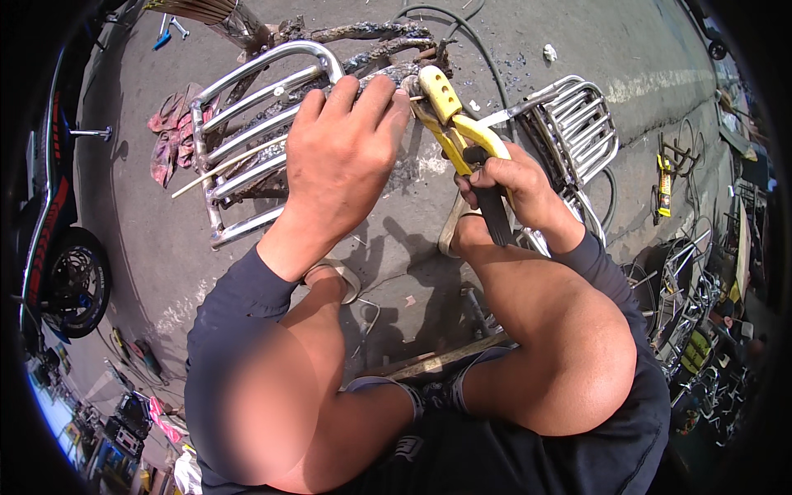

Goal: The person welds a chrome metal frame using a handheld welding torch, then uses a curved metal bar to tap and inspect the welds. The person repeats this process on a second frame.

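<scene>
My right hand [516, 181] grips a yellow welding electrode holder [470, 136] by its black handle [492, 210], the jaws pointing up and away. Curled over at the left of those jaws is my left hand [342, 157], closed, with its fingertips hidden. A thin pale welding rod [223, 169] sticks out left from under that hand, and a short rod end shows by the jaws. Below my left hand lies a bent chrome tube rack [235, 136], with rusty, spattered metal bars [363, 54] behind it. A second chrome rack [577, 128] stands beyond my right hand.
A cable [487, 54] runs over the concrete floor at the back. A tin of welding rods [239, 29] stands at far left, above a reddish rag [175, 136]. A motorcycle wheel [76, 280] is at the left edge. Piled metal parts [709, 346] lie at right.
</scene>
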